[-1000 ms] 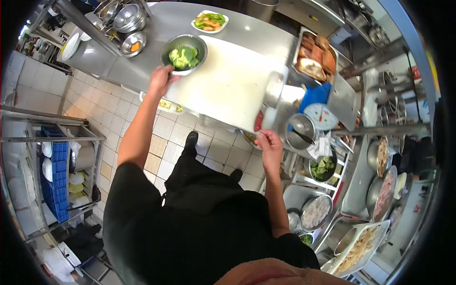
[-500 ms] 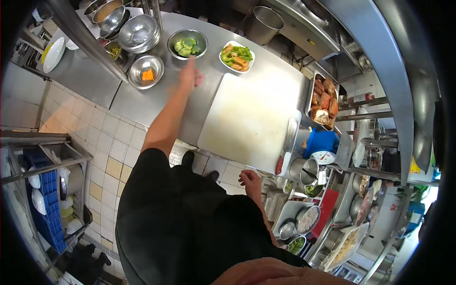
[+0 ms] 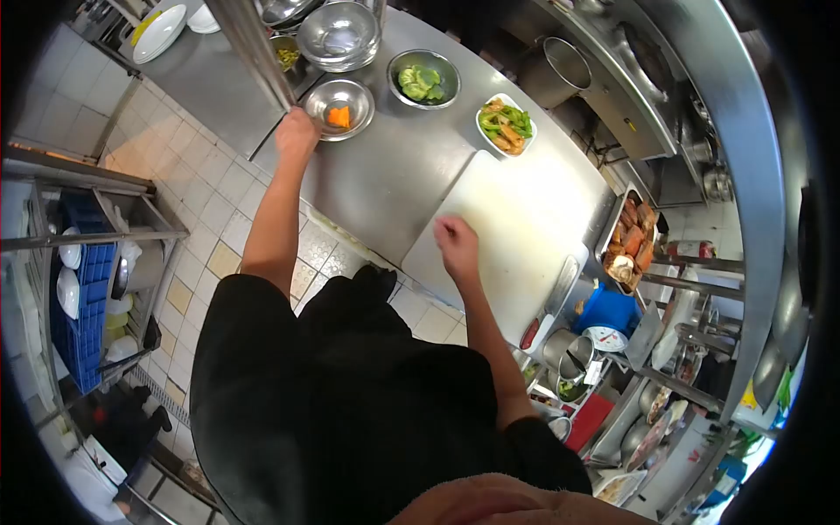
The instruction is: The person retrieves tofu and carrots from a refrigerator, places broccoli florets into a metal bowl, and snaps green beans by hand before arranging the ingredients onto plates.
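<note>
My left hand (image 3: 297, 133) is closed at the left edge of a steel bowl (image 3: 357, 94) that holds orange pieces; whether its fingers grip the rim is hard to see. Over the left part of the white cutting board (image 3: 499, 229), my right hand (image 3: 457, 243) is curled, and no object shows in it. Further back stands a steel bowl of green vegetables (image 3: 423, 80). To its right is a white dish of green and tan food (image 3: 506, 125). A knife (image 3: 562, 284) lies along the board's right side, its handle red.
Stacked steel bowls (image 3: 339, 35) stand behind a metal post (image 3: 249, 52). White plates (image 3: 161, 33) are at the far left. A tray of browned meat (image 3: 632, 236), a blue container (image 3: 604, 309) and a scale (image 3: 607, 338) stand right. Part of a person (image 3: 122, 437) shows lower left.
The bowl of greens was released on the counter beside the white dish. My left hand moved left to the bowl with orange pieces. My right hand moved up over the board.
</note>
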Demonstrator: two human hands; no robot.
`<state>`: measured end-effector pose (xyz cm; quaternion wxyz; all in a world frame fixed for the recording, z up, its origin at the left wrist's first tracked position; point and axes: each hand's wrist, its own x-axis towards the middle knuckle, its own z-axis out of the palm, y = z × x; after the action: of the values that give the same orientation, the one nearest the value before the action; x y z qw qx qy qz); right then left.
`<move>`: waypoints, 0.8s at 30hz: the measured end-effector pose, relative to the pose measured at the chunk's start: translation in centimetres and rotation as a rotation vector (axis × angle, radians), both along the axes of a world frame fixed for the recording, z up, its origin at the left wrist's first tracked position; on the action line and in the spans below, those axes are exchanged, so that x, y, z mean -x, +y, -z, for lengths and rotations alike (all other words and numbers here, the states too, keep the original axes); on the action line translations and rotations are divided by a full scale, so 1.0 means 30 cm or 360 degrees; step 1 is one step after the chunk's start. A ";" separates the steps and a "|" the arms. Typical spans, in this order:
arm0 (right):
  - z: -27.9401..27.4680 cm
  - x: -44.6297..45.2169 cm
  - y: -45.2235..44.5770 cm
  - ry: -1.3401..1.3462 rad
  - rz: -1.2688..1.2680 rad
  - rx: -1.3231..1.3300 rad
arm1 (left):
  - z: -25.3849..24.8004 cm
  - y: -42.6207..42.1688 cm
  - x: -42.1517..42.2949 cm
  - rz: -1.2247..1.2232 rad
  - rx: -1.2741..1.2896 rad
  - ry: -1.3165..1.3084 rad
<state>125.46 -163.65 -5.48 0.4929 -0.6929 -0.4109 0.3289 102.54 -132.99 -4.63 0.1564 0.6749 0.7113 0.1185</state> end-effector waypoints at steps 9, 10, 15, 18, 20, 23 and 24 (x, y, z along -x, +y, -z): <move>0.077 0.321 0.883 -0.1431 -0.0908 -0.0267 | 0.128 -0.126 0.083 -0.0149 -0.0179 -0.0685; 0.058 0.323 0.905 -0.1442 -0.1029 -0.0183 | 0.157 -0.171 0.101 -0.0141 -0.0179 -0.0807; 0.018 0.290 0.924 -0.1445 -0.1330 -0.0111 | 0.216 -0.460 0.155 -0.0207 0.0154 -0.1605; 0.009 0.276 0.921 -0.1335 -0.1301 -0.0374 | 0.200 -0.575 0.154 -0.0136 0.0194 -0.1718; 0.042 0.279 0.951 -0.1169 -0.1233 -0.0348 | 0.184 -0.617 0.134 -0.0121 0.0239 -0.1822; 0.087 0.255 1.002 -0.0904 -0.0858 -0.0490 | 0.193 -0.639 0.079 -0.0008 0.0252 -0.1859; 0.082 0.237 1.016 -0.0817 -0.0682 -0.0564 | 0.197 -0.643 0.053 0.0044 0.0260 -0.1868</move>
<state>118.36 -133.17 -7.93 0.4061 -0.5551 -0.7071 0.1641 100.95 -152.29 -10.53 0.5766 0.4916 0.5039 0.4147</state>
